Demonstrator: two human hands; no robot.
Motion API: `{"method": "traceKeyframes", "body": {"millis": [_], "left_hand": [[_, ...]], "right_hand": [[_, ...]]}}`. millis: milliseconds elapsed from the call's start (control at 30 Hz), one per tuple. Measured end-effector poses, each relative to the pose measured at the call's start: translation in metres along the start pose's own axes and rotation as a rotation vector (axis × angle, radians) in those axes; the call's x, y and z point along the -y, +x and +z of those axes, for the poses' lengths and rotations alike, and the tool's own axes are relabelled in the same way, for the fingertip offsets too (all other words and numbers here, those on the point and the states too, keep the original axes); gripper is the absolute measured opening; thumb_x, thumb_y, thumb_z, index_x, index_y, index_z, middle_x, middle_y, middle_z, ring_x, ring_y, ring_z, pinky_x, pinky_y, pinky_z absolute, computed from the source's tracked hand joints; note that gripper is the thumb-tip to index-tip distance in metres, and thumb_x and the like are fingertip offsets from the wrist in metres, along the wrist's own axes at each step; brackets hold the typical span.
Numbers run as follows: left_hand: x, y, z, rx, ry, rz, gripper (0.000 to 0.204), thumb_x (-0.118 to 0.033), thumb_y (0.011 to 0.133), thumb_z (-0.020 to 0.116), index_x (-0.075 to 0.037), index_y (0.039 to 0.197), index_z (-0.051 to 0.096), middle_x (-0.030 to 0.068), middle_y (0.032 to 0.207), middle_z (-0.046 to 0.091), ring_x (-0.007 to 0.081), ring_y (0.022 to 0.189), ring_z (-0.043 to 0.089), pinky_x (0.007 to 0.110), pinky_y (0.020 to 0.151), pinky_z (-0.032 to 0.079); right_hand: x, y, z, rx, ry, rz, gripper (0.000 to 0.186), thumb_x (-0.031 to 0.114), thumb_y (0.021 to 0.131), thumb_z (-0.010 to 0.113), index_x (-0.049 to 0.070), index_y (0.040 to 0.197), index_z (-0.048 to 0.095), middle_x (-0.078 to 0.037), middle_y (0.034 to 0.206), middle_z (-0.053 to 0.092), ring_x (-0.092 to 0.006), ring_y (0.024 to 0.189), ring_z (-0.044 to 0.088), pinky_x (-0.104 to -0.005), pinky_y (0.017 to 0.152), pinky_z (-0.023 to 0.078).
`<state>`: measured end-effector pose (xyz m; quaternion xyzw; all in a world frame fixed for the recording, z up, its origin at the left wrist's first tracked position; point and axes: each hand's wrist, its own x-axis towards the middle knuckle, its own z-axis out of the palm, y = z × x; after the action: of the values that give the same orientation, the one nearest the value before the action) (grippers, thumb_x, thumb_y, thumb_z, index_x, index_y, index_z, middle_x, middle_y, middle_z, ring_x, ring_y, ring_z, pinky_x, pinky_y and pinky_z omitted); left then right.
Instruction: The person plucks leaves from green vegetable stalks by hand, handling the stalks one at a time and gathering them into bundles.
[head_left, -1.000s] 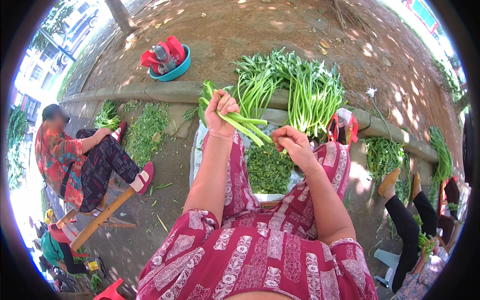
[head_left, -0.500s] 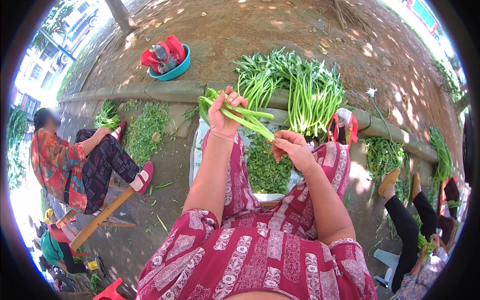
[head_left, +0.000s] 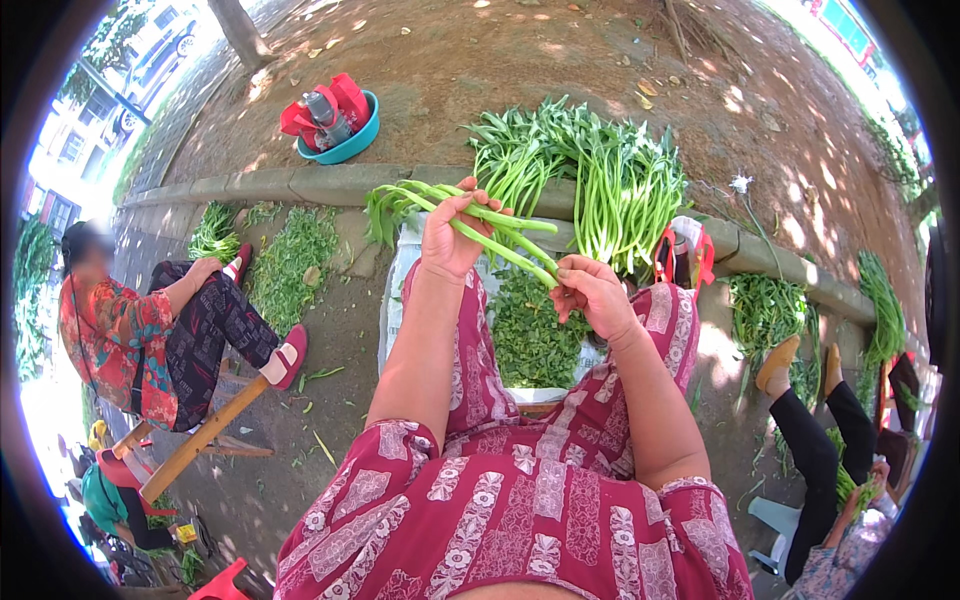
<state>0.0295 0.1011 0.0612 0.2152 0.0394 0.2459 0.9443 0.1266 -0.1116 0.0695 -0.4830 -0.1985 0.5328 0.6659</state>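
My left hand (head_left: 452, 240) is closed round a few leafy green stalks (head_left: 518, 240) above my lap. Their leaves hang out past its left side, and the cut ends point right. With thumb and fingers pressed together, my right hand (head_left: 597, 300) pinches the end of the lowest stalk. Below both hands, between my knees, a heap of torn green leaves (head_left: 537, 340) lies on a pale sheet (head_left: 393, 305). Just beyond stands a large pile of long-stemmed greens (head_left: 610, 190), stems toward me, across the stone kerb.
A teal basin (head_left: 352, 146) holding red bags and a grey bottle stands beyond the kerb (head_left: 340, 183). To the left, a person (head_left: 130, 320) sits on a wooden bench (head_left: 205, 435) near scattered greens (head_left: 290, 255). Another person's legs (head_left: 810, 450) and more greens (head_left: 768, 308) are at right.
The stalks' leafy ends now spread farther left of my left hand, and the cut ends reach slightly farther right. My right hand has shifted a little right along with them.
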Motion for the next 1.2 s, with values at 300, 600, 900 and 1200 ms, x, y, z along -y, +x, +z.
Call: {"method": "traceKeyframes", "body": {"millis": [300,600,900,1200], "left_hand": [[-0.004,-0.004,0.000,0.102,-0.029,-0.132,0.038,-0.005,0.067,0.046,-0.002,0.104,0.057,0.0113,0.088,0.061,0.0286,0.087,0.056,0.052,0.094,0.039],[-0.010,-0.010,0.003,0.125,0.048,-0.203,0.039,-0.001,0.071,0.047,0.001,0.110,0.052,0.0171,0.097,0.061,0.0362,0.102,0.055,0.056,0.089,0.043],[-0.008,-0.008,-0.001,0.028,0.151,-0.160,0.026,-0.006,0.081,0.059,-0.003,0.107,0.054,0.0135,0.094,0.063,0.0327,0.094,0.060,0.046,0.084,0.048],[-0.007,-0.008,-0.004,-0.045,0.238,-0.129,0.023,-0.007,0.080,0.060,-0.004,0.103,0.057,0.0122,0.090,0.064,0.0231,0.083,0.062,0.037,0.071,0.051]], "right_hand": [[0.001,0.002,-0.014,-0.067,-0.139,-0.103,0.014,0.011,0.085,0.051,0.000,0.090,0.058,-0.005,0.072,0.059,-0.0101,0.056,0.056,-0.0229,0.050,0.048],[0.006,-0.002,-0.018,-0.135,-0.124,-0.127,0.014,0.012,0.083,0.053,0.000,0.087,0.059,-0.005,0.071,0.059,-0.0100,0.055,0.055,-0.0231,0.050,0.047],[0.005,-0.003,-0.014,-0.035,-0.179,-0.082,0.014,0.011,0.082,0.053,-0.001,0.084,0.061,-0.003,0.067,0.058,-0.0090,0.053,0.054,-0.0226,0.050,0.047],[0.001,-0.003,-0.010,-0.020,-0.161,-0.092,0.016,0.012,0.083,0.053,-0.002,0.086,0.061,-0.004,0.068,0.059,-0.0094,0.052,0.054,-0.0230,0.050,0.047]]}}
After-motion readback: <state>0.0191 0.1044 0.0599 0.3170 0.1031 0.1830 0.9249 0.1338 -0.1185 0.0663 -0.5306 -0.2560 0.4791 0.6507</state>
